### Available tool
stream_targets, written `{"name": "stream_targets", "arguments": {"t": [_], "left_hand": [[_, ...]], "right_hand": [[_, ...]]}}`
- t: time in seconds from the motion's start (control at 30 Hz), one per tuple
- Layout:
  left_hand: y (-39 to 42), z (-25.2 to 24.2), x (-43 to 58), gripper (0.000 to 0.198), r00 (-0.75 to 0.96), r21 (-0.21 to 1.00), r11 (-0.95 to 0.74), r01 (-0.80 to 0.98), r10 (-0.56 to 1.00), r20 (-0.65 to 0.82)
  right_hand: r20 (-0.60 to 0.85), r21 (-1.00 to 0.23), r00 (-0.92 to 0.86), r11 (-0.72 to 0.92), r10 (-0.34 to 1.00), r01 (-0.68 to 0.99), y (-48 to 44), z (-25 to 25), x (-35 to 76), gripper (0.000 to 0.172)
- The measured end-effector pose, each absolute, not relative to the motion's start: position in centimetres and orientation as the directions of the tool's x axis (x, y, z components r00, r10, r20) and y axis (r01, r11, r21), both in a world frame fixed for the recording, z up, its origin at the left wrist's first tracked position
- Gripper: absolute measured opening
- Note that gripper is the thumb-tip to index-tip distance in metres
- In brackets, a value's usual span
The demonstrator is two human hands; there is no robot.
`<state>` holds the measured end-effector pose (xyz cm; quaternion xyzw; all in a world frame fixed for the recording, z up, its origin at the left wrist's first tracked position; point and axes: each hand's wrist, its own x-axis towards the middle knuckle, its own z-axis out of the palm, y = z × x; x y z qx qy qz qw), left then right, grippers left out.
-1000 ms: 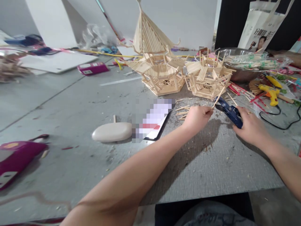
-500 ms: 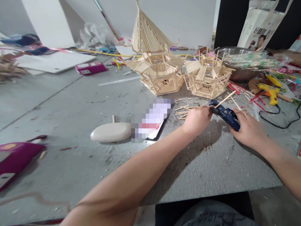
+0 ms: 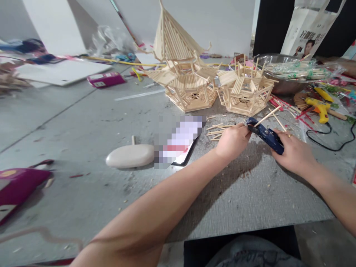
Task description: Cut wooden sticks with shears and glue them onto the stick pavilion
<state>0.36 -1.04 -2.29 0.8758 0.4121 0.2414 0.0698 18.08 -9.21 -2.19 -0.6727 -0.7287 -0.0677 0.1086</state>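
Stick [image 3: 267, 116] axis slants far-right (base at cutter [image 3: 266, 135]).

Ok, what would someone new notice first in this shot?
A tall pagoda model of thin wooden sticks stands at the back of the grey table, a lower stick frame to its right. In front, the left hand holds a stick at the head of blue cutters gripped in the right hand.

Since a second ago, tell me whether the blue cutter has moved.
Yes: the cutter has shifted slightly left, toward the phone, nearer the left hand holding the stick.
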Motion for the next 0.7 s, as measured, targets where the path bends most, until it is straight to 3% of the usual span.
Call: {"name": "stream_targets", "arguments": {"t": [0.7], "left_hand": [[-1.08,-2.43,0.40,0.027,0.551,0.296,-0.671,0.680,0.733,0.397]], "right_hand": [[0.177,-0.031,-0.051,0.057,0.983,0.998,-9.42,-2.14,18.02,0.039]]}}
